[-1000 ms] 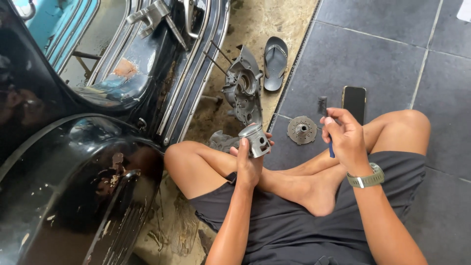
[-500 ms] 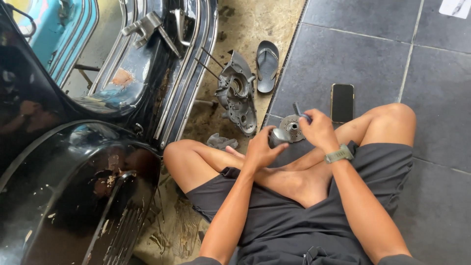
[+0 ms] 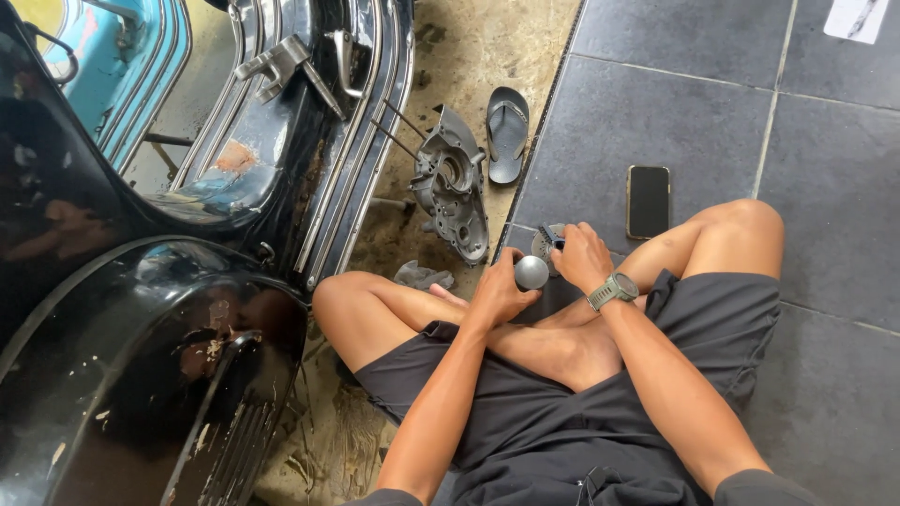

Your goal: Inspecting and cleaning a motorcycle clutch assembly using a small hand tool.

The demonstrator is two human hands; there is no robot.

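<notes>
Compared with the view 1 second earlier, both hands have dropped from chest height to the floor in front of the crossed legs, and the small grey block once held by the left hand has given way to a rounded grey metal part. Left hand (image 3: pixel 499 292): fingers wrapped around the lower side of the round metal part (image 3: pixel 531 272), whose smooth domed end faces up toward the camera; its long axis cannot be told from this angle. Right hand (image 3: pixel 581 255): fingers curled narrow around a small dark tool (image 3: pixel 551 238), pressing it onto a grey metal disc (image 3: pixel 542 245) lying flat on the tile. The disc sits just beyond and slightly right of the round part, almost touching it, so the right hand is the nearer of the 2 to the disc. A wristwatch (image 3: pixel 614 290) is on the right wrist. A black phone (image 3: pixel 649 200) lies flat on the tile farther right; a grey engine cover (image 3: pixel 455 183) and 1 sandal (image 3: pixel 507 133) lie farther away beside the black scooter (image 3: pixel 141 356).
</notes>
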